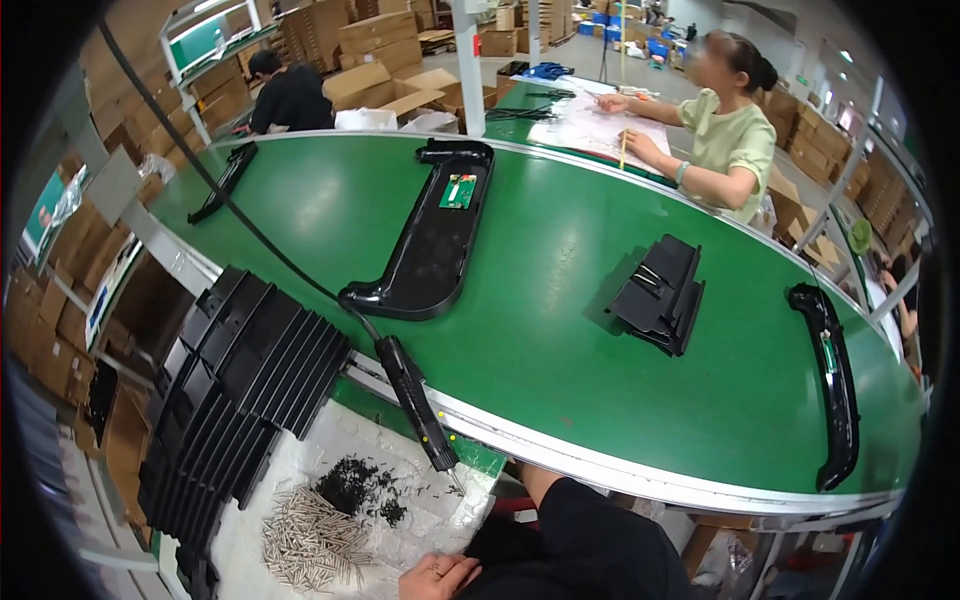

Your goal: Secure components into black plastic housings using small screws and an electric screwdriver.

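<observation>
My left hand (440,577) is low in the picture, beside the white work surface (420,520). Its fingers are curled inward, and what they hold, if anything, is hidden. My right forearm, in a black sleeve (595,535), reaches under the conveyor's metal edge; the hand itself is out of sight. Left of my left hand lies a heap of silver pins or screws (315,540), with a pile of small black screws (355,485) just behind it. A black electric screwdriver (412,400) hangs by its cable, tip down, over the surface, touched by neither hand.
Ribbed black plastic parts (245,390) are stacked at the left. On the green conveyor (560,390) lie a black housing (430,245) with a circuit board, a black bracket piece (660,295) and a long black housing (835,390). Across it sits a co-worker (730,140).
</observation>
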`<action>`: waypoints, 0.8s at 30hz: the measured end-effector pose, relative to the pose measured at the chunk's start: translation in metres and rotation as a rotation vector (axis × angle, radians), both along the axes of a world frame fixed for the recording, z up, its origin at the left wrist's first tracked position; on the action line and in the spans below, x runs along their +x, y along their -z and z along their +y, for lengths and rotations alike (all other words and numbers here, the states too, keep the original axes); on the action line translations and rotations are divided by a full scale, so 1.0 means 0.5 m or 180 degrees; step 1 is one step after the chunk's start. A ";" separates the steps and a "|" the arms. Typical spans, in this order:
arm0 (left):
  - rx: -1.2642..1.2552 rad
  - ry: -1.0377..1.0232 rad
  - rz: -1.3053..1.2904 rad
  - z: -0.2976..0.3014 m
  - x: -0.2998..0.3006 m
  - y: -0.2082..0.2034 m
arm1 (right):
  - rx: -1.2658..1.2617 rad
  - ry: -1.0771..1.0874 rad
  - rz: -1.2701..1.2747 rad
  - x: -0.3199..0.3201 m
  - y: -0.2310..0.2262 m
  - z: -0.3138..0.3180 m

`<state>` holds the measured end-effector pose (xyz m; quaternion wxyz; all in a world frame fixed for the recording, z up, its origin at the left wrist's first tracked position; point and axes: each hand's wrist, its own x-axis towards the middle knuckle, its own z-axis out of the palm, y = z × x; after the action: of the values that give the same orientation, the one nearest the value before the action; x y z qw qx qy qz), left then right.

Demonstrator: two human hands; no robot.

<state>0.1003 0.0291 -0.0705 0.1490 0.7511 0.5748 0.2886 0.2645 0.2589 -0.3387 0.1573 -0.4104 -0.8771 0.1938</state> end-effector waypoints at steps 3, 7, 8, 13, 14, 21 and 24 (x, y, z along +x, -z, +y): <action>0.0034 0.0071 -0.0076 0.009 -0.003 0.004 | -0.0007 0.0068 -0.0083 0.001 0.001 -0.030; -0.0104 0.0315 -0.0297 0.038 0.007 0.014 | -0.0089 0.0464 -0.0314 0.082 -0.016 -0.080; -0.0145 0.0365 -0.0404 0.043 0.010 0.018 | -0.0134 0.0643 -0.0392 0.118 -0.023 -0.108; -0.0246 0.0660 -0.0913 0.014 -0.009 -0.042 | -0.0807 0.0246 -0.0805 0.152 -0.371 -0.251; -0.0167 0.0902 -0.0966 0.018 0.003 -0.050 | -0.0392 0.0270 -0.0469 0.165 -0.394 -0.285; -0.0123 0.0769 -0.0572 -0.031 0.049 -0.155 | 0.0977 -0.0928 0.1304 0.108 -0.683 -0.327; 0.0602 0.0328 -0.1475 -0.068 0.042 -0.141 | 0.1500 -0.1815 0.1960 0.028 -0.784 -0.357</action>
<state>0.1213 -0.0051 -0.0002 0.2203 0.7038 0.4566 0.4975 0.2786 0.0805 0.0532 0.4390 -0.0303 -0.8873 0.1378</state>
